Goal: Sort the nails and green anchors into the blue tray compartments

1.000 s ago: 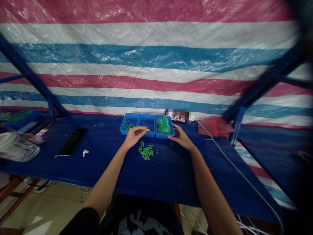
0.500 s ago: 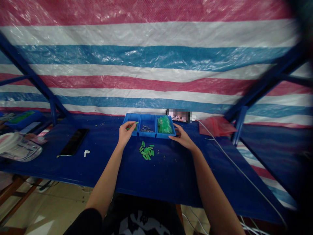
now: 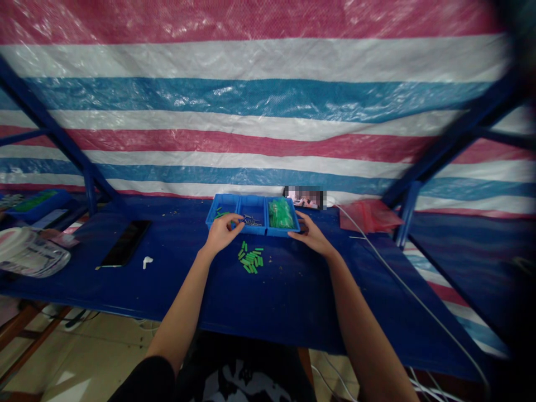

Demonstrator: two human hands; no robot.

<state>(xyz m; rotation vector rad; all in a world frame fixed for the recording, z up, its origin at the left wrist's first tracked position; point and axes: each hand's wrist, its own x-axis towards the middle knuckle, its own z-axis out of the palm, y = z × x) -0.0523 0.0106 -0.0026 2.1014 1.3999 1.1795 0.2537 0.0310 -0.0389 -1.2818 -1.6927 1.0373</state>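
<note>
A blue three-part tray (image 3: 253, 230) lies on the blue table. My right hand (image 3: 312, 234) grips its right end, thumb at the front and fingers behind the corner. My left hand (image 3: 224, 230) is over the front rim, between the left and middle compartments. Its thumb and forefinger are curled together by the metal screws (image 3: 251, 221); I cannot make out what is between them. Small green plugs (image 3: 220, 213) lie in the left compartment, partly hidden by that hand. Green plastic packets (image 3: 280, 214) fill the right compartment. Several loose green plugs (image 3: 250, 259) lie before the tray.
A propped phone (image 3: 305, 197) with a white cable (image 3: 389, 268) stands behind the tray. Red plastic bags (image 3: 368, 216) lie at right. At left are a black phone (image 3: 126, 243), a white earbud (image 3: 147, 262) and a white tub (image 3: 36, 251). Blue metal posts (image 3: 409, 215) flank the table.
My left hand has moved right and slightly toward me, from the left compartment to the middle one. The green plug between its fingertips no longer shows. My right hand stays on the tray.
</note>
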